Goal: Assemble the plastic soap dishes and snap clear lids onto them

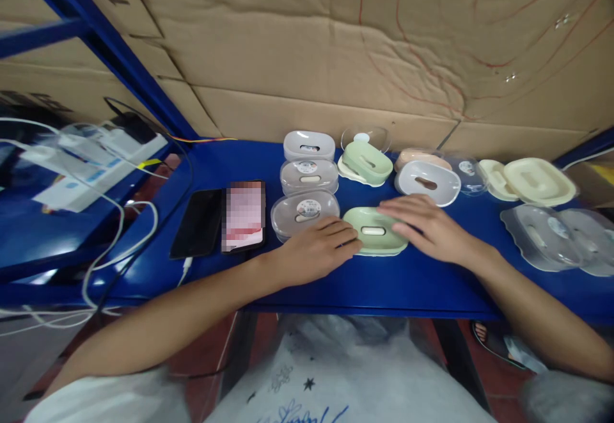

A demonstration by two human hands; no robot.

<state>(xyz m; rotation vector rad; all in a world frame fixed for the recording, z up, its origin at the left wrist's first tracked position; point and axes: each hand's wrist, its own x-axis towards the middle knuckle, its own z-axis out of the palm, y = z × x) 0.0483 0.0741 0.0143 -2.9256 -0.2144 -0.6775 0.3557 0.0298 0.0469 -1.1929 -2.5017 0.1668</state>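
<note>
Two bare hands frame a green dish [375, 231] near the front edge of a blue table [336, 285]: the left hand [316, 250] lies flat with fingers loosely spread, its tips touching the dish's left end, while the right hand [426, 224] rests open across its right end, gripping nothing. Left of the dish stand 3 clear lidded boxes [307, 177] in a column, each with a round sticker too small to read. Behind it sits 1 more green dish [367, 162] tilted on a cream tray with a clear lid behind, then a white dish [426, 183] overlapping a pink one. Farther right are 2 cream dishes [532, 181] and at least 2 clear lids [556, 236], the last cut off by the frame. 2 phones lie at the left, a dark phone [197, 222] and a second phone [244, 215] whose screen is blurred out. White cables [119, 231] trail over a lower shelf crowded with chargers that are hard to make out. Cardboard [336, 39] walls the back; the digits "110" show at its upper left, partly cut off
</note>
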